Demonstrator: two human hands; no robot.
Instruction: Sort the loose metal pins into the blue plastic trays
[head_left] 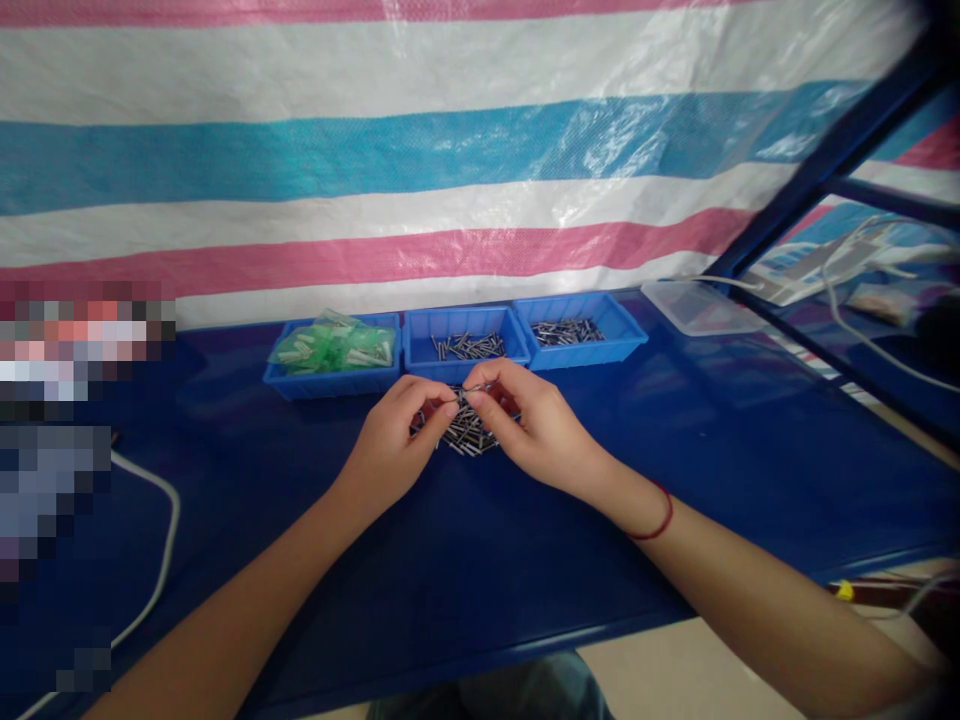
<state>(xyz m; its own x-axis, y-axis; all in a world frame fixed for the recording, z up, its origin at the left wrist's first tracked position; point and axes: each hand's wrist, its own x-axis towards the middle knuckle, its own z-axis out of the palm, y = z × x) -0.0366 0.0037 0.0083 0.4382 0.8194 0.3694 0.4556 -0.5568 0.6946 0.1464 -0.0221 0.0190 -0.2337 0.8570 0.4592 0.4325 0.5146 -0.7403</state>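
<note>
My left hand [397, 432] and my right hand [532, 420] meet tip to tip over the table, thumbs and forefingers pinched. Between their fingertips is a small metal fastener [464, 390], too small to tell its exact kind. Directly below lies a loose pile of thin metal fasteners [469, 435], partly covered by my fingers. Beyond my hands, similar slim metal pieces [472, 346] fill part of a middle blue bin [427, 322]. More of them lie in the right blue bin [622, 340]. Green plastic bags with pale pieces [337, 342] fill the left blue bin [330, 385].
The dark blue table [465, 570] runs beneath everything, backed by a striped plastic sheet [375, 160]. A clear plastic lid or tray [701, 306] sits right of the bins. White cables [172, 520] run at the left; a blue metal frame [817, 165] stands at right.
</note>
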